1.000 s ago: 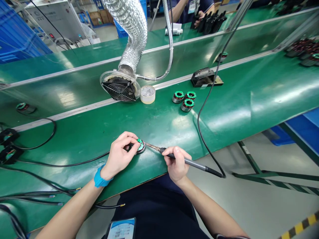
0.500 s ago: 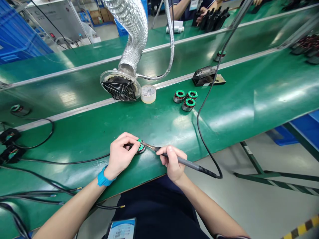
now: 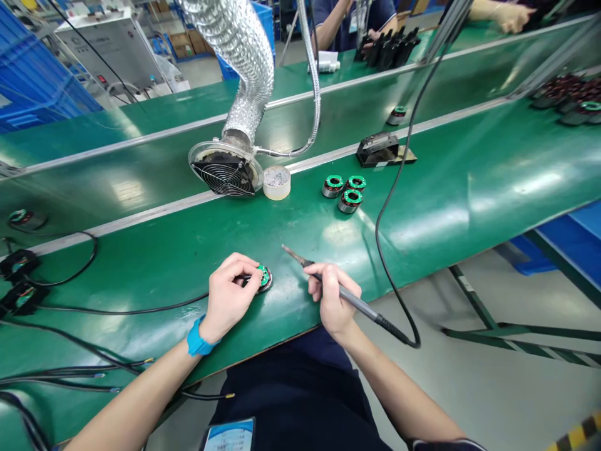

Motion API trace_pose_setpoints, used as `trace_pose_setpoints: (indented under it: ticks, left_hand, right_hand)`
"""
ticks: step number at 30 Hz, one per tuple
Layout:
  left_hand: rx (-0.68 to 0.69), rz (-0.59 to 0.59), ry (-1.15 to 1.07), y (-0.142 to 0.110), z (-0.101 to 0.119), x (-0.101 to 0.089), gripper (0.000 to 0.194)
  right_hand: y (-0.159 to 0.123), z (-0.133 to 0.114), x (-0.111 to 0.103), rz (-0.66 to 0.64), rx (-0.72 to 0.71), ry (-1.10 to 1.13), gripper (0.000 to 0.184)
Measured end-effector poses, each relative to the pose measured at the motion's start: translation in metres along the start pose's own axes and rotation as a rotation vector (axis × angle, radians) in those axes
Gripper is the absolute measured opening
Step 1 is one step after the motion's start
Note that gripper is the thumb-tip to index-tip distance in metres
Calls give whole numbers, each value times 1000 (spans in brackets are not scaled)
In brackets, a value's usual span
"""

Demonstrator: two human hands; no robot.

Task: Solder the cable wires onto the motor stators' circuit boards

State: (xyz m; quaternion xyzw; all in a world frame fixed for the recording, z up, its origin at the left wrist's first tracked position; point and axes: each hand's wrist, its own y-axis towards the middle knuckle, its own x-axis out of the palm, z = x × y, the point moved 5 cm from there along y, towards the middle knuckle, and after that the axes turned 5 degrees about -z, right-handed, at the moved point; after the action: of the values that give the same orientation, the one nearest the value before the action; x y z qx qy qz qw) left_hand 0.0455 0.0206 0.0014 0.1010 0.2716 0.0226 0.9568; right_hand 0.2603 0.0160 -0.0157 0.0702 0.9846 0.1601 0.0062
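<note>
My left hand (image 3: 230,291) is closed, pinching the end of a black cable (image 3: 141,311) against a motor stator (image 3: 265,279) with a green circuit board on top. My fingers cover the stator's left part and the cable's tip. My right hand (image 3: 335,297) is wrapped round the grey handle of a soldering iron (image 3: 357,304), held like a pen. Its bare metal tip points up and left, apart from the stator. Three more stators (image 3: 350,200) with green boards stand together farther back.
A fume extractor (image 3: 225,175) on a foil duct hangs behind my left hand, beside a tape roll (image 3: 277,183). A soldering iron stand (image 3: 382,150) sits by the rail. The iron's cord (image 3: 387,207) loops at right. Several loose cables (image 3: 61,382) lie at left.
The soldering iron's tip has lifted off the stator's board and moved up and right with my right hand. My left hand stays at the stator. A co-worker's hand has come farther in at top right.
</note>
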Motion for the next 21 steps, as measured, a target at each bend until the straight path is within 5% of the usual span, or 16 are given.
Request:
trace_pose_setpoints:
  ticks: [5,8,12,18,21]
  left_hand:
    - [28,-19,13,0,-1,0,21]
    - [43,-25,8,1,1,2,23]
    - [57,-25,10,3,5,3,24]
    - [137,-125,226,7,13,-3,10]
    - [203,-301,491,7,20,-2,52]
  right_hand:
    - [64,-18,-23,-42,-341,-662,30]
    - [112,-7,-41,-75,-375,-995,33]
    - [157,21,-57,-155,-340,-1111,40]
    - [151,30,-61,-210,-393,-1002,33]
    - [126,19,-54,-251,-438,-891,34]
